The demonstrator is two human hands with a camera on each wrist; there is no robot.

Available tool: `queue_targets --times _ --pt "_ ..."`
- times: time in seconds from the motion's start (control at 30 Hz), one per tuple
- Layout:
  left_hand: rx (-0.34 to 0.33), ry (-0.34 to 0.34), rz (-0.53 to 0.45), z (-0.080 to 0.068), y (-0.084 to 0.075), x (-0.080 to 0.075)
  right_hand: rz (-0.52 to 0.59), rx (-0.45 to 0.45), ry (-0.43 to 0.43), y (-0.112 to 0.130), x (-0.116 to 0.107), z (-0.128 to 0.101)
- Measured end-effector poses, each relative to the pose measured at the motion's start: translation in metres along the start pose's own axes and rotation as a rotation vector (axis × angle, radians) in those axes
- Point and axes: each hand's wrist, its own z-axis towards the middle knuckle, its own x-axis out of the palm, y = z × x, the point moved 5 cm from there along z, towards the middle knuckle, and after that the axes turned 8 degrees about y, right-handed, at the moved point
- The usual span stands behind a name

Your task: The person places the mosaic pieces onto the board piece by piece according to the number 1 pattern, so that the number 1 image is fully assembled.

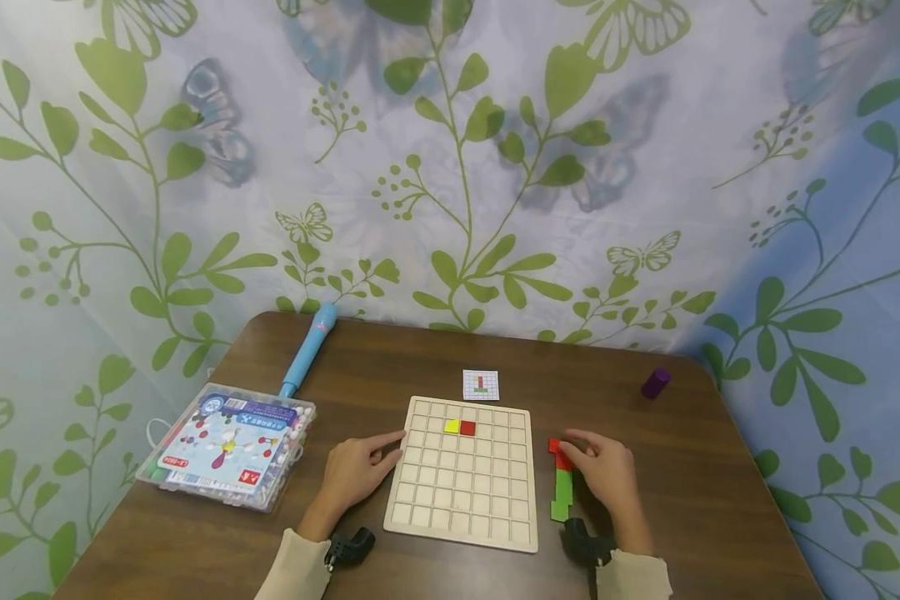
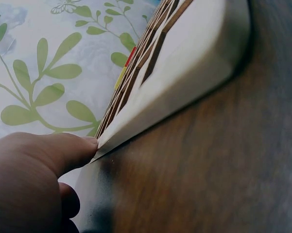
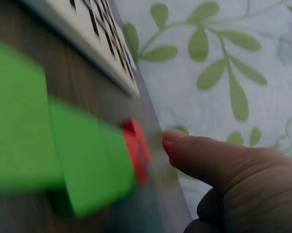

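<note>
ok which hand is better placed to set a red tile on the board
Probably the right hand: it is close by the red tiles, while the left hand is across the wooden board from them.

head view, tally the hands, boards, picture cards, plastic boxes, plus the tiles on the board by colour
Hands: 2 (left hand, right hand)
Board: 1
Picture card: 1
Plastic box: 1
Yellow tile on the board: 1
Red tile on the board: 1
Total: 7

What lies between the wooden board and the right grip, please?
The head view shows red tiles and green tiles between the wooden board and the right grip.
</note>
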Motion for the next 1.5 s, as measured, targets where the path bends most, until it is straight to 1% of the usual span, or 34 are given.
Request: queue_targets --times 0.13,0.27,0.67,0.77,1.0,1.17,1.5 --pt "-0.019 0.026 -0.001 0.001 0.001 0.001 -0.011 0.031 0.010 -0.013 -0.005 0.001" --pt "-0.025 0.026 0.009 0.002 0.002 0.002 -0.016 0.033 0.020 -0.017 -0.006 0.004" --pt "-0.009 -0.001 0.009 0.001 0.000 -0.001 -0.058 0.057 0.081 -0.007 0.004 0.007" --pt "-0.006 -0.005 0.008 0.000 0.000 -0.001 -0.074 0.076 0.080 -0.006 0.006 0.006" --pt "0.000 -0.008 0.002 0.000 -0.001 -0.001 -0.102 0.078 0.052 0.001 0.005 0.004" --pt "-0.003 0.006 0.001 0.000 -0.001 -0.001 -0.144 0.100 0.055 0.003 0.006 0.003" --pt "-0.002 0.013 0.000 0.001 0.002 0.000 -0.185 0.104 0.056 0.006 0.008 0.002"
